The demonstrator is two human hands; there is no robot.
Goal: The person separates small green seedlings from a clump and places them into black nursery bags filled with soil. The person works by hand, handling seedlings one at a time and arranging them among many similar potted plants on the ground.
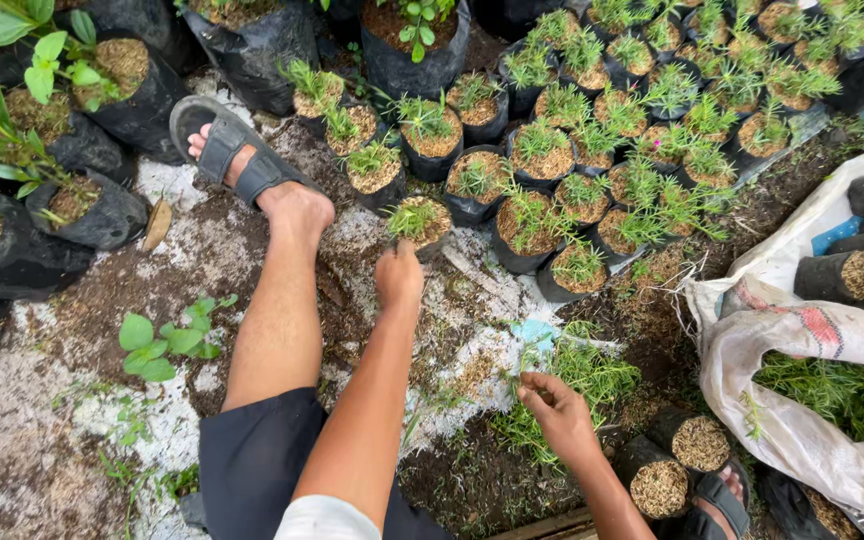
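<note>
Left hand (398,277) grips the small black grow bag (418,222) with its seedling, right by the packed rows of identical bags (592,150). Right hand (558,412) pinches green cuttings (582,375) from the loose pile below it (white sack (802,400) sits further right).

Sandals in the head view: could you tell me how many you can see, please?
2: one grey sandal on the foot stretched out at upper left; a second sandal at the bottom edge, right, partly cut off.
</note>
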